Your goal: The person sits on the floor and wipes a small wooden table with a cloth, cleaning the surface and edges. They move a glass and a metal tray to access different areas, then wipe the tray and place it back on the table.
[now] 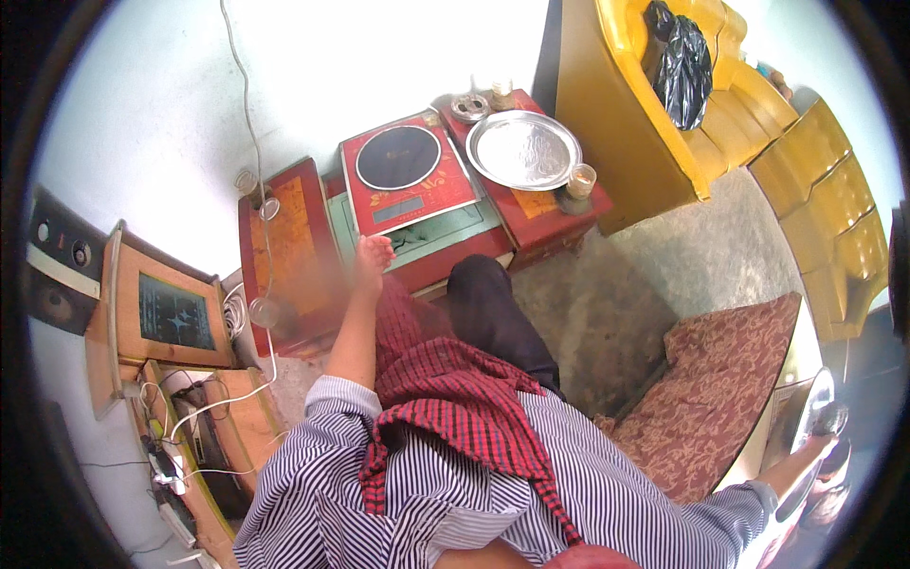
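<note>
My left hand (375, 257) is empty, its fingers loosely bent, by the front left corner of a red induction cooktop (451, 206) with a round black plate. The cooktop rests on a red and green table unit. To its right lies a round silver metal tray (524, 149), with a small glass jar (581, 181) at its lower right edge. Far out at the right rim, my right hand (823, 444) reaches to a small rounded metal object (830, 418) beside shiny metalware; whether it grips this object cannot be told. A red checked cloth (462, 427) hangs over my striped shirt.
A yellow sofa (625, 142) holding a black plastic bag (686, 75) stands beyond the table. A patterned brown cloth (718, 384) covers something at right. At left are a wooden cabinet (121, 313), a speaker (64, 263), a power strip (168, 469) and a white cable (247, 107) crossing the table.
</note>
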The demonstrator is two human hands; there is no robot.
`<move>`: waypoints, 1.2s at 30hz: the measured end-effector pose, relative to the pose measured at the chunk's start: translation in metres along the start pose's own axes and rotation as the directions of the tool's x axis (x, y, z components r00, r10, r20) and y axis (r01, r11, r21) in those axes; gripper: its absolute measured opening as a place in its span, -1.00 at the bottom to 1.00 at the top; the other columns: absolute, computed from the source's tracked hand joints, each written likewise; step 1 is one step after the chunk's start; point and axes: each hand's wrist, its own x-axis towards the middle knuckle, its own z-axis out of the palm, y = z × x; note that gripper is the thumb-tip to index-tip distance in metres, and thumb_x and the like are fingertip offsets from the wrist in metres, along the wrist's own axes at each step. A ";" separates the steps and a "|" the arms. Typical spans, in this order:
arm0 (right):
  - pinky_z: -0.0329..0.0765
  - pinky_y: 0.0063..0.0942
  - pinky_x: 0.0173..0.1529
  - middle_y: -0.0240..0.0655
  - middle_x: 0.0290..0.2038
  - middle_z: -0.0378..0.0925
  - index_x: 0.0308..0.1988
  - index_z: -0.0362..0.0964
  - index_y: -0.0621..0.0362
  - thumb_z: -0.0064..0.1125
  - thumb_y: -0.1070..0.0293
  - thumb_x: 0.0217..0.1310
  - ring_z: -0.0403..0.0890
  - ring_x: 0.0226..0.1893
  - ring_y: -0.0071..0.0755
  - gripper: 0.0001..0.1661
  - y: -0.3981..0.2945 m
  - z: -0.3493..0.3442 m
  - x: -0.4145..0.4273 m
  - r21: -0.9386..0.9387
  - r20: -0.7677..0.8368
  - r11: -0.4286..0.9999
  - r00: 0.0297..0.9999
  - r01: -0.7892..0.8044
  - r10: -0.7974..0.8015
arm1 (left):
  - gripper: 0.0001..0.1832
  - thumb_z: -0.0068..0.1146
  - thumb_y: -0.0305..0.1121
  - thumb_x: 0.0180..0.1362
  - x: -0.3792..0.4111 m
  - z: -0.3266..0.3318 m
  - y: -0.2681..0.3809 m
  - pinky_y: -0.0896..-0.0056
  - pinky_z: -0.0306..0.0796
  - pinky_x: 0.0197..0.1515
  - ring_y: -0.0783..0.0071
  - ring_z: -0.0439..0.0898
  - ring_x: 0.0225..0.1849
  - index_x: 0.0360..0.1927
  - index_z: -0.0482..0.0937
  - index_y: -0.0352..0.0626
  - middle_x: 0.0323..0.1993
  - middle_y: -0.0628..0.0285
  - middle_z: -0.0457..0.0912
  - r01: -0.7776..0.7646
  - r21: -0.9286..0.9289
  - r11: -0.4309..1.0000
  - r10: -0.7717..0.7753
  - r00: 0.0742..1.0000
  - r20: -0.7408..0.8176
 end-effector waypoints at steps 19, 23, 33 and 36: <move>0.44 -0.42 -0.03 -0.23 -0.12 0.51 -0.05 0.41 0.28 0.09 0.35 0.12 0.51 -0.17 -0.33 -0.62 -0.001 0.009 0.007 0.011 -0.011 1.000 1.000 0.024 -0.024 | -0.71 -0.15 -0.16 0.16 -0.005 0.007 0.000 0.61 0.29 -0.34 0.60 0.49 -0.44 -0.21 0.49 -0.10 -0.45 0.38 0.54 -0.035 0.120 0.992 0.026 0.996 0.080; 0.44 -0.42 -0.03 -0.23 -0.12 0.51 -0.05 0.41 0.29 0.09 0.35 0.12 0.51 -0.17 -0.34 -0.62 0.001 0.006 0.006 0.009 -0.007 1.000 1.000 0.020 -0.020 | -0.70 -0.06 -0.16 0.12 -0.002 0.002 0.000 0.60 0.32 -0.34 0.56 0.52 -0.42 -0.17 0.49 -0.10 -0.41 0.35 0.57 -0.018 0.117 0.993 0.005 0.993 0.115; 0.44 -0.42 -0.04 -0.24 -0.12 0.51 -0.06 0.41 0.29 0.09 0.35 0.12 0.51 -0.18 -0.35 -0.62 -0.010 0.004 0.010 0.018 -0.007 1.000 1.000 0.001 -0.001 | -0.67 0.05 -0.21 0.11 0.004 -0.006 -0.006 0.63 0.34 -0.36 0.61 0.51 -0.43 -0.07 0.49 -0.09 -0.36 0.36 0.59 -0.019 0.061 0.998 0.011 0.991 0.133; 0.44 -0.42 -0.04 -0.24 -0.12 0.51 -0.06 0.41 0.29 0.09 0.35 0.12 0.51 -0.18 -0.35 -0.62 -0.017 0.007 0.013 0.029 -0.006 1.000 1.000 0.001 -0.001 | -0.67 0.04 -0.21 0.12 0.003 0.000 -0.003 0.61 0.34 -0.33 0.60 0.51 -0.40 -0.07 0.49 -0.09 -0.35 0.36 0.59 -0.018 0.075 0.997 0.008 0.991 0.131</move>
